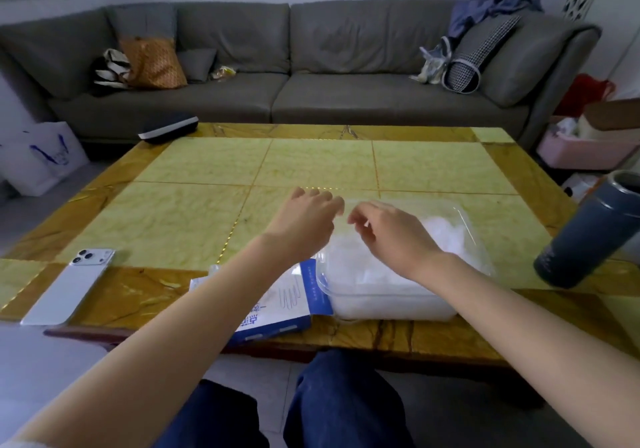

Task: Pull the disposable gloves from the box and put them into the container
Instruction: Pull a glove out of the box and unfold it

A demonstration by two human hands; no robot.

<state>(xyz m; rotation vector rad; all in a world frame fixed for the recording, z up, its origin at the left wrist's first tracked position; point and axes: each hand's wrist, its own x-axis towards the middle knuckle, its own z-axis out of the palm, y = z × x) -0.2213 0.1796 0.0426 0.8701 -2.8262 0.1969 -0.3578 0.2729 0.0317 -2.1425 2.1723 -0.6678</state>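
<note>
Both hands hover close together over the near-left part of the clear plastic container [465,220], fingertips almost meeting: the left hand [304,220] has its fingers bent and pointing toward the right hand [391,234], whose thumb and forefinger are drawn near each other with the other fingers loosely curled. A faint pale haze hangs just under the gap between the two hands, but I cannot tell whether either hand is pinching a thin clear glove or holding nothing. Directly beneath and beyond the right hand, the container is heaped with crumpled whitish disposable gloves [440,236], the pile reaching up to its rim. Below the left wrist and forearm, just beside the container's left wall and touching or nearly touching it, the blue-and-white glove box [294,302] lies flat on the near edge of the yellow stone-patterned table [207,212]. Well off to the left of the left hand a white phone [69,284] lies camera side up on the near edge of the table. Well to the right of the right hand a dark bottle [588,236] stands, its top open. Far beyond the left hand, at the table's back corner, sits a black case [168,128], and behind that a grey sofa [277,66] strewn with bags and clothes
</note>
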